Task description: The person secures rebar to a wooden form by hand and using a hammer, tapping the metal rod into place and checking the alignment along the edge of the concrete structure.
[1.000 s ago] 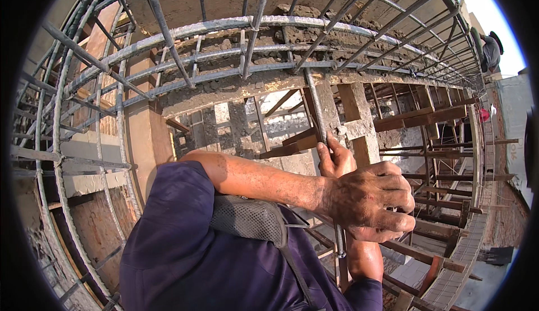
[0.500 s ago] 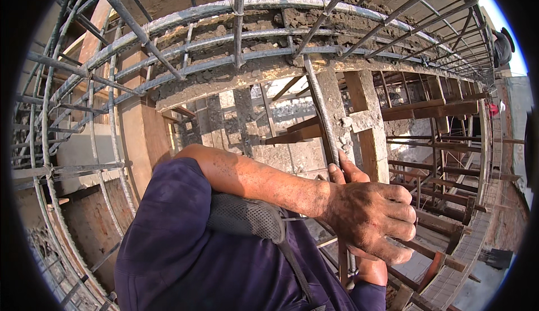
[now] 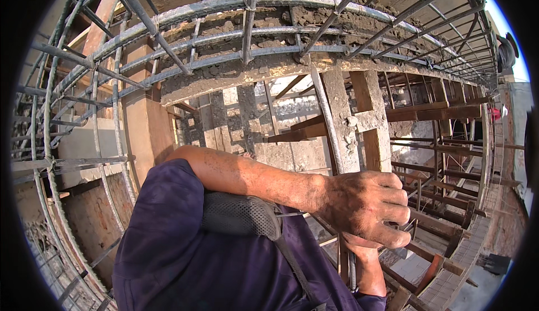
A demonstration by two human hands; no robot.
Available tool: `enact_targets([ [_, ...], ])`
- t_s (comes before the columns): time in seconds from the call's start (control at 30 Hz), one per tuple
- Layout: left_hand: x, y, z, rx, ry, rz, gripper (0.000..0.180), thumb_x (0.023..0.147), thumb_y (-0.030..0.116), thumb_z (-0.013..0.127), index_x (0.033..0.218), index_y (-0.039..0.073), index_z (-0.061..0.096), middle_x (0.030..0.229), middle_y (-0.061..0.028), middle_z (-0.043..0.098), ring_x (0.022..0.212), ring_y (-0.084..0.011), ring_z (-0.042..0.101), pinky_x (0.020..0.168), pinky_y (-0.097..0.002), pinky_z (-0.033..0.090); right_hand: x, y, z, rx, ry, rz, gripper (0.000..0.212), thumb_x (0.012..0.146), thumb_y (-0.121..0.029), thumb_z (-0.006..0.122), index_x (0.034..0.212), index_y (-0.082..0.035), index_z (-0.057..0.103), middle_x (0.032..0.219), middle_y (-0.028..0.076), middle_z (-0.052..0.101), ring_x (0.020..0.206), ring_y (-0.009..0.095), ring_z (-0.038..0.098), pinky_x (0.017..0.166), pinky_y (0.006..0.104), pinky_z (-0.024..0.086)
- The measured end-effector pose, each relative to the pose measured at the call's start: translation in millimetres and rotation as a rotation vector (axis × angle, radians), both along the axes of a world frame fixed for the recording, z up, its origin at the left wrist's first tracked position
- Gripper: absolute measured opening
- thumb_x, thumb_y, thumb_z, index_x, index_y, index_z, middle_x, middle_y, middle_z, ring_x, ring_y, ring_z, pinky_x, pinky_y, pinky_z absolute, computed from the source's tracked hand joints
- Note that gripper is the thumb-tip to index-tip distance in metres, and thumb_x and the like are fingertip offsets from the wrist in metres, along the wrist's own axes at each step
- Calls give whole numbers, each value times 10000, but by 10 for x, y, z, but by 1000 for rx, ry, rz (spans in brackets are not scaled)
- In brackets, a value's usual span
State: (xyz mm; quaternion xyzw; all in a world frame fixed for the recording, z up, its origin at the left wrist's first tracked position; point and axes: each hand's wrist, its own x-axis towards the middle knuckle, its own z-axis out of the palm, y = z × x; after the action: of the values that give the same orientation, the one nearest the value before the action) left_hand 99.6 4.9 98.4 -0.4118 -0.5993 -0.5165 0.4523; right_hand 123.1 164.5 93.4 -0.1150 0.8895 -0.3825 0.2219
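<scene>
Bare and dusty, my left hand [image 3: 368, 209] reaches across my body with its fingers curled closed. What lies inside the curl is hidden. Behind it a ribbed steel bar [image 3: 330, 121] slants up from the hand to the timber edge of the formwork. Another length of bar [image 3: 352, 271] shows below the hands, beside my right wrist. My right hand [image 3: 362, 249] is mostly covered by the left one, and only its lower part and forearm are visible. Its fingers cannot be seen.
A rebar cage [image 3: 247, 30] arches over the far side and down the left. Loose dirt lies on the formwork board [image 3: 236, 81]. Wooden props and braces [image 3: 443, 111] fill the drop on the right. A person [image 3: 507, 53] is at the far right. A grey mesh strap [image 3: 241, 215] crosses my chest.
The fingertips seen on the slanting bar above my left hand are now out of sight. My left hand has shifted slightly left and down, still curled. The view has moved a little.
</scene>
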Motion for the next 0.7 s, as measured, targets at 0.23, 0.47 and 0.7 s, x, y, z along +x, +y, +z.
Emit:
enact_targets([
  [0.23,43,187,24,-31,80,-101,352,755,285,726,1083,178,659,929,-15,606,883,-220,632,798,-416,515,-243,-449,-202,19,-88,122,567,1073,-330,439,1555,-65,304,1520,164,435,1397,245,426,1163,376,395],
  [0.47,72,232,39,-46,2,-227,353,774,220,719,1119,167,662,905,-12,601,878,-219,637,820,-413,518,-188,-541,-119,84,197,-367,454,996,-201,661,1384,-2,534,1325,169,610,1237,249,590,1077,381,474],
  [0.7,89,312,82,-84,51,-292,328,801,223,696,1121,166,654,868,1,576,848,-198,619,800,-397,509,-206,43,143,-312,-38,-495,400,1002,-180,659,1326,34,563,1243,130,632,1070,156,630,892,302,540],
])
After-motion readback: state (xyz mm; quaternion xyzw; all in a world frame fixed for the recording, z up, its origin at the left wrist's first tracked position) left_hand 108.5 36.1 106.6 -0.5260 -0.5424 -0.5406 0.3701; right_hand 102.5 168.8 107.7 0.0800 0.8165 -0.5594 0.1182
